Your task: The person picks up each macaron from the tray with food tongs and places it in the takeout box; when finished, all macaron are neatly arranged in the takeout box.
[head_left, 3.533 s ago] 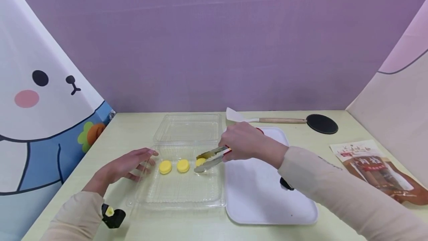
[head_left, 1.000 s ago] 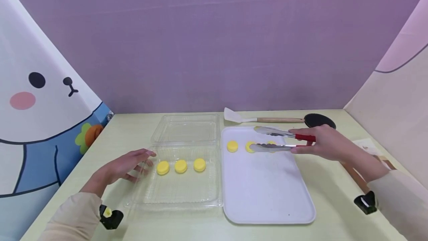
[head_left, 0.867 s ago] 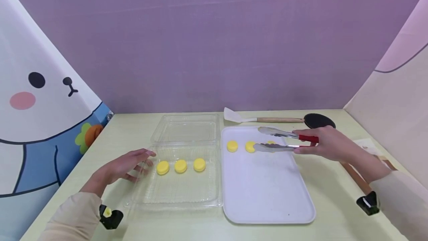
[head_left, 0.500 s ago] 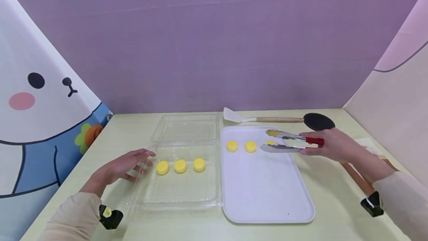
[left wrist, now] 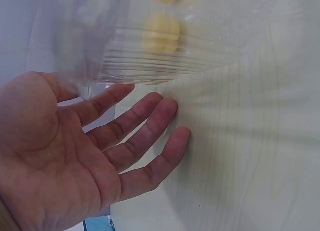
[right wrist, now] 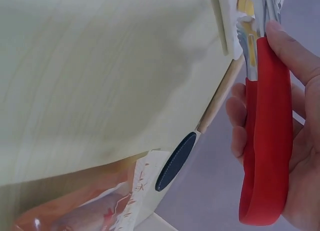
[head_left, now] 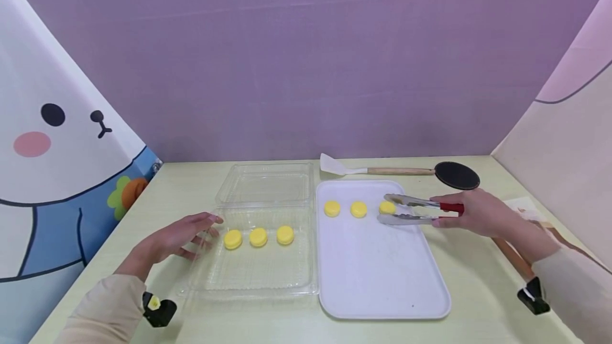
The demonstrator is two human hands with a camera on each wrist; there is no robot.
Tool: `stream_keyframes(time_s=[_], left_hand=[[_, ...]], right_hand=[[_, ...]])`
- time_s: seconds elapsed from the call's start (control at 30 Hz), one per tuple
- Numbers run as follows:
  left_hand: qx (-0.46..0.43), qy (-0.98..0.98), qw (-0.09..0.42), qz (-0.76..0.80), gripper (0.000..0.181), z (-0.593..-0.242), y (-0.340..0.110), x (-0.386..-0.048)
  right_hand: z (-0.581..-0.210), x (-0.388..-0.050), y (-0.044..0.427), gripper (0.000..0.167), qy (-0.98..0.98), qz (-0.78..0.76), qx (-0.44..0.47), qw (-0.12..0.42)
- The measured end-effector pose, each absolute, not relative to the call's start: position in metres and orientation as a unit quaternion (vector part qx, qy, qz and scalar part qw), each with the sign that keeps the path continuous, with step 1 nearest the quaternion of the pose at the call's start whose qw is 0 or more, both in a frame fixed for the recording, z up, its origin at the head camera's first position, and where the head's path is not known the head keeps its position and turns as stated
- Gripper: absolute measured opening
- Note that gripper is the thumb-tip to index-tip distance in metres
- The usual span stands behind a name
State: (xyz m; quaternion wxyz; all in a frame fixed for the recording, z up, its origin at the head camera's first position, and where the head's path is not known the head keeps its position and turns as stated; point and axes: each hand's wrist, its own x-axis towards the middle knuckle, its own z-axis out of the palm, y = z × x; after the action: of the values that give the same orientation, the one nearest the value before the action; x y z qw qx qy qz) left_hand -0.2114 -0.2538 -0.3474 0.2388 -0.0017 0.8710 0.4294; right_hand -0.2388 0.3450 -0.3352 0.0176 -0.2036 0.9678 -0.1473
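My right hand (head_left: 487, 217) grips metal tongs by their red handle (right wrist: 272, 141). The tong arms stand apart around the right-hand yellow macaron (head_left: 387, 207) on the white tray (head_left: 382, 269); whether they touch it I cannot tell. Two more macarons, a middle one (head_left: 358, 209) and a left one (head_left: 332, 208), sit in the same row. My left hand (head_left: 179, 238) is at the left wall of an opened clear plastic box (head_left: 258, 275), fingers loosely bent beside it. Inside the box lie three yellow macarons, one in the middle (head_left: 258, 237).
The box's clear lid (head_left: 268, 185) lies folded back behind it. Along the far edge are a white spatula (head_left: 334, 165) with a wooden handle and a black round disc (head_left: 457, 175). A printed food packet (right wrist: 100, 206) lies to the right, partly behind my right arm.
The tongs have moved from the right-hand macaron in the box over to the tray, then a little right and down around its right-hand macaron. My left hand has stayed in place.
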Motion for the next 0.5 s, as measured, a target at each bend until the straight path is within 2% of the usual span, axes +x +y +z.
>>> stream_keyframes(time_s=[0.5], left_hand=[[0.0,0.871,0.24,0.429,0.06,-0.3482,-0.2543,-0.2114]], right_hand=[[-0.3395,-0.2357,0.349,0.054,0.969,-0.147,-0.197,-0.016]])
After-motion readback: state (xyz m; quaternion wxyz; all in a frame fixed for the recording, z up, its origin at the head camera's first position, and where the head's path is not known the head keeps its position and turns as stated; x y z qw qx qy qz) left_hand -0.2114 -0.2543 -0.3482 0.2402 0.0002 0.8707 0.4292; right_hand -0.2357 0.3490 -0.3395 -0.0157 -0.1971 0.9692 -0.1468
